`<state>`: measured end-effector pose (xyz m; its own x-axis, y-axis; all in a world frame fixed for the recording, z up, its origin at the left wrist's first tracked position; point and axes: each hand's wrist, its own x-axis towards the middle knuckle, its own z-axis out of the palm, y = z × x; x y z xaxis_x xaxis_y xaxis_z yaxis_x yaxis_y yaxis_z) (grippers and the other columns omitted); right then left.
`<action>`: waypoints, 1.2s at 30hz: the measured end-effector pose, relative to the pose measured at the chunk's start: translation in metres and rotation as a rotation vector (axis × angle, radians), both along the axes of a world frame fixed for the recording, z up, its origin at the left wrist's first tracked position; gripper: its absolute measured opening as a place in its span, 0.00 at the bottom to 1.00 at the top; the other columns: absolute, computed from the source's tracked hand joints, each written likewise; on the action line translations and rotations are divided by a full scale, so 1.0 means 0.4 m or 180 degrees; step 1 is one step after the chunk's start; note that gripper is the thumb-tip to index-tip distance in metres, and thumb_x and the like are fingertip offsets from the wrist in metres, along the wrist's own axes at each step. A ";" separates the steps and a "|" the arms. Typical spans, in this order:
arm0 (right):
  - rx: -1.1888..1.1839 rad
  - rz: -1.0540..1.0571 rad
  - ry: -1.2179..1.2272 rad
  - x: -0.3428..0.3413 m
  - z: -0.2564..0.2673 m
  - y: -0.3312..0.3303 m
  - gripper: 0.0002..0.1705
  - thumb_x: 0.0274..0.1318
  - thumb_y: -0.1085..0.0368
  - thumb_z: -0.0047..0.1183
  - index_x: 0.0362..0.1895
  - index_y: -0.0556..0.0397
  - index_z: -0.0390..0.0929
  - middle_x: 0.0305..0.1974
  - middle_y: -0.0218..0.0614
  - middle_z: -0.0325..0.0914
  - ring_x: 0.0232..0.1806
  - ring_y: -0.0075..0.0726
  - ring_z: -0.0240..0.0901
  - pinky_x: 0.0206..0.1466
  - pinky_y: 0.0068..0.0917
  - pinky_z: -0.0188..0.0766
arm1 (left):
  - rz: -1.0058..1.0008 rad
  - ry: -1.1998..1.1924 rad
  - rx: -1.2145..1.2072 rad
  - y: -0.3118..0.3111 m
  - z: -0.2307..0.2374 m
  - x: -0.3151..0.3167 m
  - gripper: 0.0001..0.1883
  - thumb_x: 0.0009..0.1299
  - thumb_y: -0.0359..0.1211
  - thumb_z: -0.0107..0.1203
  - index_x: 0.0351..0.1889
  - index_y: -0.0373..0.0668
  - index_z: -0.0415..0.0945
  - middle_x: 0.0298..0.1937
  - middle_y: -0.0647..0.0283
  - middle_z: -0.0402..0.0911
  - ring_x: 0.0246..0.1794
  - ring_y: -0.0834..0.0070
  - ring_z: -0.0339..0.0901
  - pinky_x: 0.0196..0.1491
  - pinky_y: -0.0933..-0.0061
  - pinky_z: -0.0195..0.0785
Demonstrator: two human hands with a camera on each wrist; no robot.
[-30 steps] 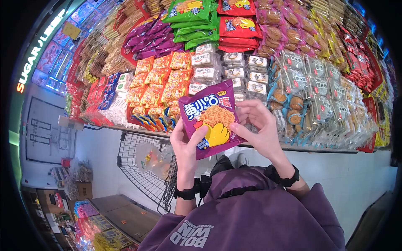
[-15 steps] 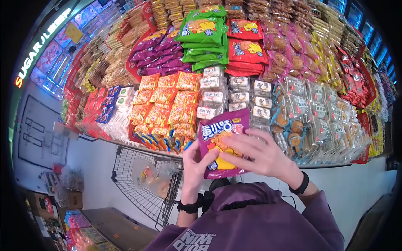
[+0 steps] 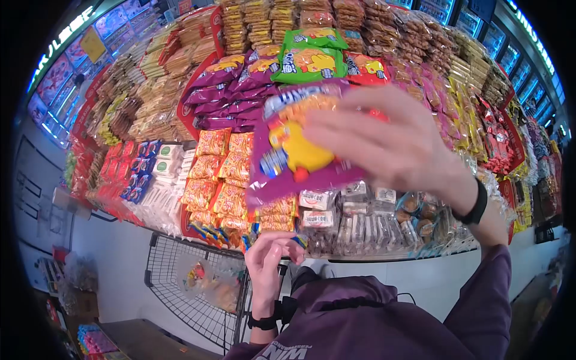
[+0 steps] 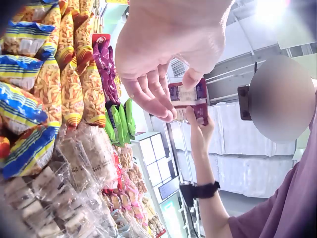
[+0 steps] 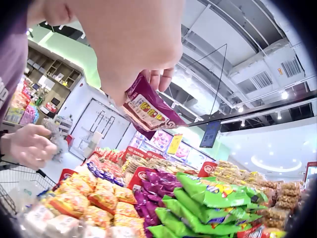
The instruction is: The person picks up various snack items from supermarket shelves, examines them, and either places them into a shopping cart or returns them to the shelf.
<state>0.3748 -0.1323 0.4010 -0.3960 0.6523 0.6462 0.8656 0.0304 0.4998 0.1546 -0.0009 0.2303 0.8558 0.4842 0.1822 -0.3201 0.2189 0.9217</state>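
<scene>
The right hand (image 3: 390, 138) holds a purple snack bag (image 3: 294, 147) over the display, its fingers lying across the printed front; the bag is blurred in the head view. In the right wrist view the bag (image 5: 148, 111) hangs from that hand (image 5: 133, 44), pinched by its edge. Below and left of the bag, the left hand (image 3: 269, 258) is apart from it, holding nothing, with fingers loosely bent. The left wrist view shows the left hand (image 4: 171, 54) near the camera. Purple bags (image 3: 222, 96) lie piled behind the orange packets (image 3: 210, 174).
Green bags (image 3: 309, 63) and red bags (image 3: 366, 67) lie beside the purple pile. White-labelled packets (image 3: 318, 219) line the front edge. A wire cart (image 3: 180, 294) with bagged items stands at the lower left. Dark cabinet (image 3: 144, 339) lies behind it.
The left hand has let go of the purple bag and dropped lower. The right hand has raised the bag and moved it forward over the display. The head view has shifted too.
</scene>
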 end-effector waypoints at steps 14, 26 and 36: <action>-0.1129 -0.0540 -0.0630 0.420 0.203 0.628 0.12 0.45 0.61 0.59 0.30 0.54 0.72 0.29 0.41 0.78 0.40 0.49 0.73 0.45 0.41 0.70 | -0.0002 0.0121 -0.0330 0.218 -0.042 0.007 0.14 0.72 0.33 0.54 0.49 0.29 0.75 0.34 0.53 0.83 0.29 0.74 0.79 0.35 0.74 0.73; -0.1679 -0.1048 -0.0541 0.524 0.152 0.769 0.15 0.49 0.65 0.55 0.42 0.55 0.71 0.32 0.45 0.77 0.39 0.52 0.76 0.42 0.44 0.73 | 0.0221 0.0162 -0.0380 0.297 -0.040 0.026 0.13 0.71 0.31 0.53 0.47 0.28 0.76 0.31 0.53 0.82 0.28 0.74 0.80 0.34 0.76 0.74; -0.2784 -0.1190 -0.0441 0.574 0.030 0.801 0.24 0.52 0.71 0.56 0.54 0.55 0.65 0.41 0.48 0.77 0.46 0.59 0.76 0.47 0.47 0.74 | 0.0248 0.0144 -0.0042 0.305 -0.028 0.016 0.15 0.70 0.35 0.57 0.43 0.29 0.75 0.26 0.52 0.81 0.21 0.73 0.77 0.23 0.76 0.70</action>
<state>0.6043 0.1883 0.4128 -0.1008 0.9810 -0.1660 0.8299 0.1749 0.5298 0.1610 0.1209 0.2191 0.8225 0.5519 0.1373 -0.2946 0.2070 0.9329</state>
